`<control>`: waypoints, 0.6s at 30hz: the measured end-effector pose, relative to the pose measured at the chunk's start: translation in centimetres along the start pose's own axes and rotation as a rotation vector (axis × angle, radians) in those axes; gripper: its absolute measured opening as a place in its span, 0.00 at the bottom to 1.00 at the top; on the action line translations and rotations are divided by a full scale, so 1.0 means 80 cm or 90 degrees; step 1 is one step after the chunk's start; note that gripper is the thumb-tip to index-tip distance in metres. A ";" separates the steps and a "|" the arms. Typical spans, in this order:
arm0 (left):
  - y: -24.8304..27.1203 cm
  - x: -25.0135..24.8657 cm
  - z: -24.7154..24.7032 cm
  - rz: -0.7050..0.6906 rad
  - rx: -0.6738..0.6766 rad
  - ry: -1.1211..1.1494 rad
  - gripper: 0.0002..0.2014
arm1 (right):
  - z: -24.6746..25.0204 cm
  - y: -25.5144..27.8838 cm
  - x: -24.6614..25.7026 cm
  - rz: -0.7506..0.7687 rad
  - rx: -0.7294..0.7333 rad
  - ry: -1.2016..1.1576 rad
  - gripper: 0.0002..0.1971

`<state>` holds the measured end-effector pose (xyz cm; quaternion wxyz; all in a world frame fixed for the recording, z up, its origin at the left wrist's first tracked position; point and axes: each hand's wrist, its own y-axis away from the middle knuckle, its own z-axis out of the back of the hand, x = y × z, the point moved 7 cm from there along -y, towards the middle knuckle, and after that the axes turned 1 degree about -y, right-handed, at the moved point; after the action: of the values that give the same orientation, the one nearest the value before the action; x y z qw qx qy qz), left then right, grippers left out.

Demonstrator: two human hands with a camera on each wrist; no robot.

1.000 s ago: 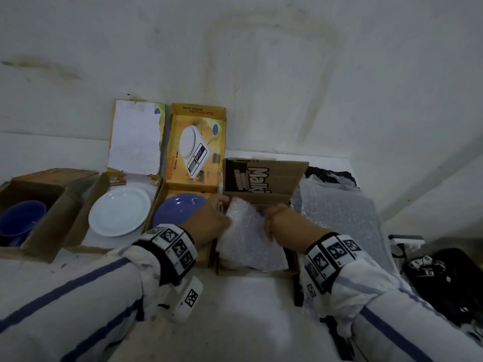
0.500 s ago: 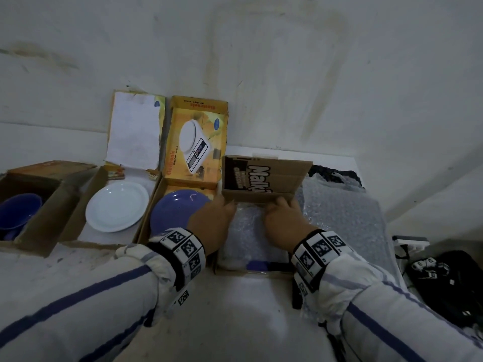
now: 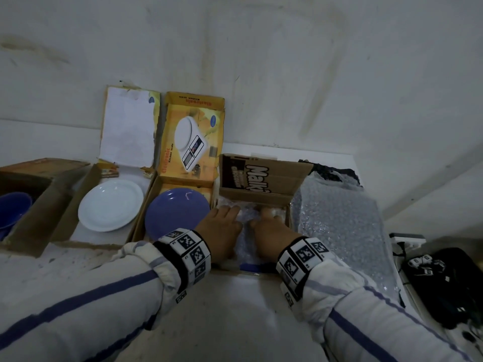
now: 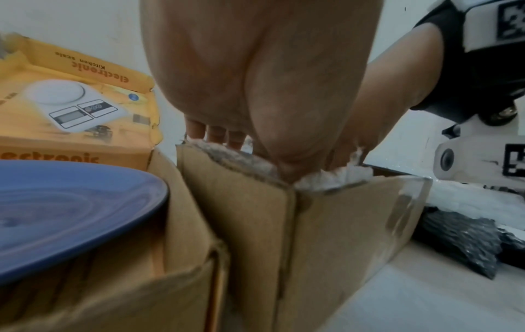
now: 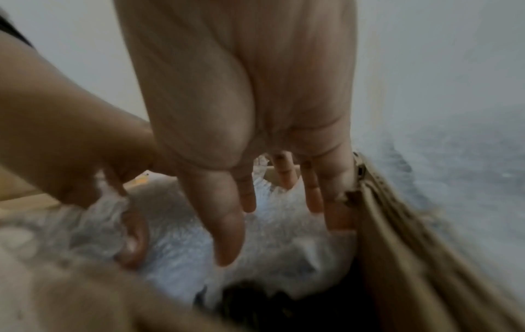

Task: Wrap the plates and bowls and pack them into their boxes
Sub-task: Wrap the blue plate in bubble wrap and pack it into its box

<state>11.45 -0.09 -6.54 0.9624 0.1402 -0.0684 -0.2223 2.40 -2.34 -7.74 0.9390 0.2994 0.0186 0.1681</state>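
Both hands — left (image 3: 222, 228), right (image 3: 269, 228) — press flat, fingers straight, on the bubble wrap (image 3: 244, 240) inside the box (image 3: 266, 176).

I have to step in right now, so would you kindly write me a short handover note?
Left hand and right hand: both press, fingers extended, on the bubble-wrapped item inside the brown cardboard box, whose flap stands up.
Done: that item is wrapped and sits in its box.
Left: the blue plate in the yellow scale box, the white plate in its box and the blue bowl at far left are all unwrapped.
Spare bubble wrap lies right of the brown box.
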 end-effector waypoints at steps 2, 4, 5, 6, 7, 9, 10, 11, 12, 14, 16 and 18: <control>-0.004 0.004 0.000 -0.009 0.017 -0.003 0.22 | 0.010 -0.005 -0.004 -0.035 -0.020 -0.033 0.27; -0.008 0.009 0.001 -0.029 0.035 -0.003 0.22 | 0.014 -0.009 -0.011 -0.083 -0.049 -0.031 0.28; -0.009 0.012 0.001 -0.037 0.049 0.003 0.25 | 0.011 -0.009 -0.015 -0.099 -0.051 -0.030 0.27; -0.010 0.015 -0.001 -0.043 0.066 0.011 0.28 | 0.007 -0.009 -0.015 -0.102 -0.054 -0.045 0.26; -0.010 0.016 -0.004 -0.051 0.085 0.014 0.30 | 0.003 -0.009 -0.015 -0.097 -0.056 -0.067 0.25; -0.012 0.019 -0.012 -0.070 0.119 0.004 0.36 | -0.005 -0.012 -0.012 -0.094 -0.046 -0.057 0.28; -0.013 0.021 -0.016 -0.076 0.131 -0.002 0.38 | -0.009 -0.015 -0.013 -0.104 -0.033 -0.035 0.29; -0.014 0.023 -0.019 -0.078 0.139 -0.004 0.40 | -0.012 -0.018 -0.014 -0.109 -0.028 -0.024 0.30; -0.014 0.024 -0.022 -0.080 0.142 -0.006 0.41 | -0.014 -0.020 -0.014 -0.113 -0.023 -0.024 0.30; -0.014 0.023 -0.022 -0.084 0.132 -0.031 0.41 | -0.015 -0.022 -0.011 -0.097 -0.033 0.010 0.30; -0.012 0.019 -0.021 -0.081 0.115 -0.069 0.42 | -0.016 -0.020 -0.010 -0.097 -0.042 0.048 0.29; -0.012 0.017 -0.021 -0.071 0.109 -0.093 0.43 | -0.015 -0.017 -0.009 -0.108 -0.045 0.053 0.28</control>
<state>12.57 -1.11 -8.36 0.9255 0.2086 -0.1490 -0.2789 1.96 -2.92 -9.57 0.9582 0.2564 0.0770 0.1006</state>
